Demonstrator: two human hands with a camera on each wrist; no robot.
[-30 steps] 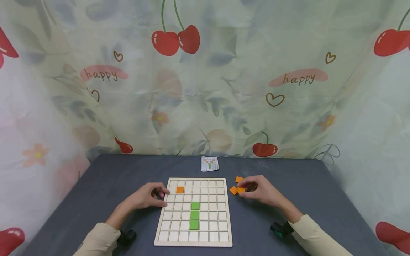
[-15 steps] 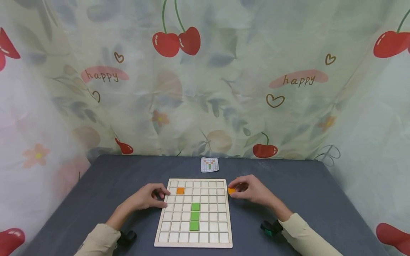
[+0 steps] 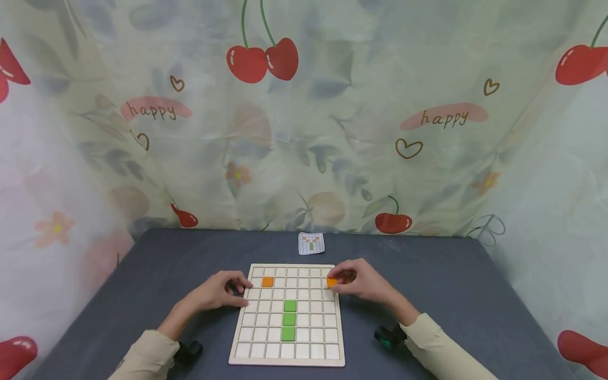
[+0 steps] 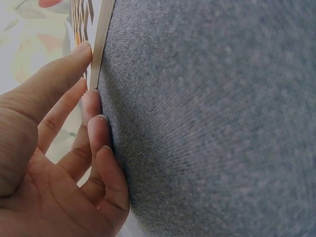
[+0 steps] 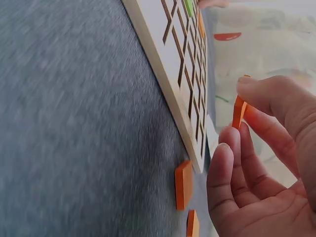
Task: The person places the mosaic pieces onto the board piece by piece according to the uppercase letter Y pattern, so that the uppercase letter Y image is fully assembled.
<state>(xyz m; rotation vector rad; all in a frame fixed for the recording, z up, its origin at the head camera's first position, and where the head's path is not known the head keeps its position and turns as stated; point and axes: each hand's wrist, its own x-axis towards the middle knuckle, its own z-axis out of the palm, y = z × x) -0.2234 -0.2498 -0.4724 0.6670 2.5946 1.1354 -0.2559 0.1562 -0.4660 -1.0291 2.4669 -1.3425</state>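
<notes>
A pale wooden grid board [image 3: 287, 362] lies on the table. On it sit an orange square tile [image 3: 268, 282] near the upper left and three green tiles [image 3: 288, 319] stacked in one column. My left hand [image 3: 218, 290] touches the board's left edge with thumb and fingertips spread along it. Between thumb and fingers, my right hand [image 3: 363, 282] pinches another orange tile [image 5: 239, 112], held over the board's upper right edge. The right wrist view shows two loose orange tiles [image 5: 183, 184] on the table beside the board; the right hand hides them in the head view.
Beyond the board lies a small card [image 3: 311, 244] printed with a coloured grid pattern. The dark grey table [image 3: 408, 253] ends at a printed curtain [image 3: 294, 132] behind and at the sides.
My right hand has picked up an orange tile from the loose ones at the right and carried it left to the board's upper right edge. The left hand stays put.
</notes>
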